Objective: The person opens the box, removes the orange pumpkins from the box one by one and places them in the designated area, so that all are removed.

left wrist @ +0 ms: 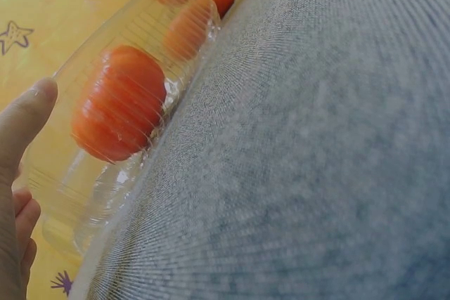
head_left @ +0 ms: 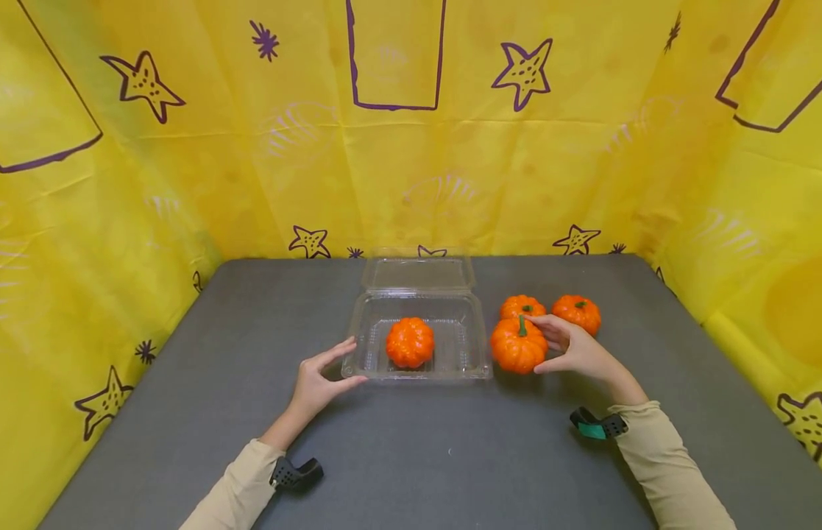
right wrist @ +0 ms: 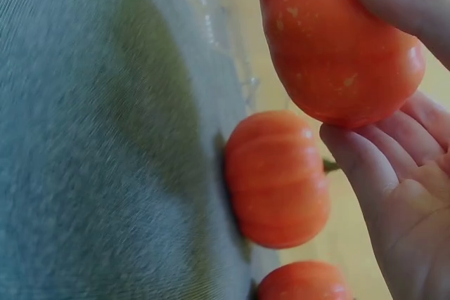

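Observation:
My right hand [head_left: 576, 353] grips a small orange toy pumpkin [head_left: 519, 346] between thumb and fingers, its green stem upward. In the right wrist view, that held pumpkin [right wrist: 337, 40] is off the table, and its shadow falls on the cloth. My left hand [head_left: 320, 379] holds the front left corner of a clear plastic clamshell container [head_left: 460, 353], the thumb at the front and fingers at the left side. One pumpkin [head_left: 410, 343] sits inside the container, left of its middle. Its lid [head_left: 419, 274] is tipped back, away from me.
Two more pumpkins, one [head_left: 522, 305] partly hidden behind the held one and another [head_left: 577, 314] further right, rest on the grey table [head_left: 411, 456]. A yellow printed curtain [head_left: 411, 169] encloses the back and sides.

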Tool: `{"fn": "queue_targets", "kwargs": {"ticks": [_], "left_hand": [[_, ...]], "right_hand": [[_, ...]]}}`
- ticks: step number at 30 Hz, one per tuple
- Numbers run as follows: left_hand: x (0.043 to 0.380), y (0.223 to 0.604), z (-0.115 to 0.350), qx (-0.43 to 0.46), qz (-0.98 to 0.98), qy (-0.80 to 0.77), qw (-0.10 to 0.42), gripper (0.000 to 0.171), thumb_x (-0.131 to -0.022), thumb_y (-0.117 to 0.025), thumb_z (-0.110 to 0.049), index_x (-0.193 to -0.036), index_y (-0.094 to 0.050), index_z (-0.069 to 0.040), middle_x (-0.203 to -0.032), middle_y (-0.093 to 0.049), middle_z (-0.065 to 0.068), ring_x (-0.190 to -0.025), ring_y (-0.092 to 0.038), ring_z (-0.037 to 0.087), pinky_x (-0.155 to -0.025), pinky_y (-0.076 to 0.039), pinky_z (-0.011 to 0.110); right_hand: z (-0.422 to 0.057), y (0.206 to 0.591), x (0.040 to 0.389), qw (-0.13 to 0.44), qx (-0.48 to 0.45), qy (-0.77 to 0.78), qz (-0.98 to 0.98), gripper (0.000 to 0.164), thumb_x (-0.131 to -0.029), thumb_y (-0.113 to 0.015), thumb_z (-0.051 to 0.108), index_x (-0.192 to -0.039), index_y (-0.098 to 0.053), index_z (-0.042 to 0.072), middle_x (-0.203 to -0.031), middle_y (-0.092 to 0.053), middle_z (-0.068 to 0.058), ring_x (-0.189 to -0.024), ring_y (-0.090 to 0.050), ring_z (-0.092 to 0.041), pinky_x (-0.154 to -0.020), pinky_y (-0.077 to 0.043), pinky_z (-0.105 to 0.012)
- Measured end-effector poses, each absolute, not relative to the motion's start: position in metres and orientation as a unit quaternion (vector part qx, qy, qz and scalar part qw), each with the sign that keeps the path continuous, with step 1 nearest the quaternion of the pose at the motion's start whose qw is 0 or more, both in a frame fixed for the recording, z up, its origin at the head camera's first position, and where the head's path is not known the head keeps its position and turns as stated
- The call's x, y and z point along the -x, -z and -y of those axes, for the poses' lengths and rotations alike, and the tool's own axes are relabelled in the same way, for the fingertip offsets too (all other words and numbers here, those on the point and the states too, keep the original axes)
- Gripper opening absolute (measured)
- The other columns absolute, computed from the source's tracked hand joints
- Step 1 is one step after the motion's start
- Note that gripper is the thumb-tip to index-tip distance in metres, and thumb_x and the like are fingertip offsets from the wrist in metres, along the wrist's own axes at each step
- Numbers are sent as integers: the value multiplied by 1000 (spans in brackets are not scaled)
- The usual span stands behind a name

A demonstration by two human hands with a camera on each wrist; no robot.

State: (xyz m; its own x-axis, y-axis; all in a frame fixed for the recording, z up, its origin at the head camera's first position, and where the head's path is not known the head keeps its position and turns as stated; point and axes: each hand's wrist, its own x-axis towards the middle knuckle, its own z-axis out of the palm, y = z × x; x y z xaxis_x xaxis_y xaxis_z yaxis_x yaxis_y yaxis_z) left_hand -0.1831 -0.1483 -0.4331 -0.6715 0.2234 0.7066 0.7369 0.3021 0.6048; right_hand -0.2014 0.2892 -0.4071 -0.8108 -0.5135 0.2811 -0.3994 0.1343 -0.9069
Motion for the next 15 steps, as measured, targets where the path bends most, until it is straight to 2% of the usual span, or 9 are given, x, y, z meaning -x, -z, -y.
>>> {"fn": "queue_targets", "kwargs": {"ticks": [11, 15], "left_hand": [[183, 434, 148, 316, 759, 506, 259, 55, -49, -82, 8, -100, -63, 11, -102, -58, 29, -95, -57, 38, -88, -40, 22], [182, 434, 148, 317, 759, 506, 258, 54, -49, -82, 9, -100, -63, 9, -102, -58, 29, -94, -57, 38, -87, -41, 22]], "right_hand": [[-295, 417, 204, 45, 289, 574, -765, 72, -62, -76, -9, -122, -38, -13, -123, -49, 2, -112, -44, -1, -86, -40, -18], [-298, 419, 203, 42, 282, 566, -774, 71, -61, -77, -7, -121, -39, -12, -124, -47, -11, -112, -42, 1, -86, -39, -17]]}}
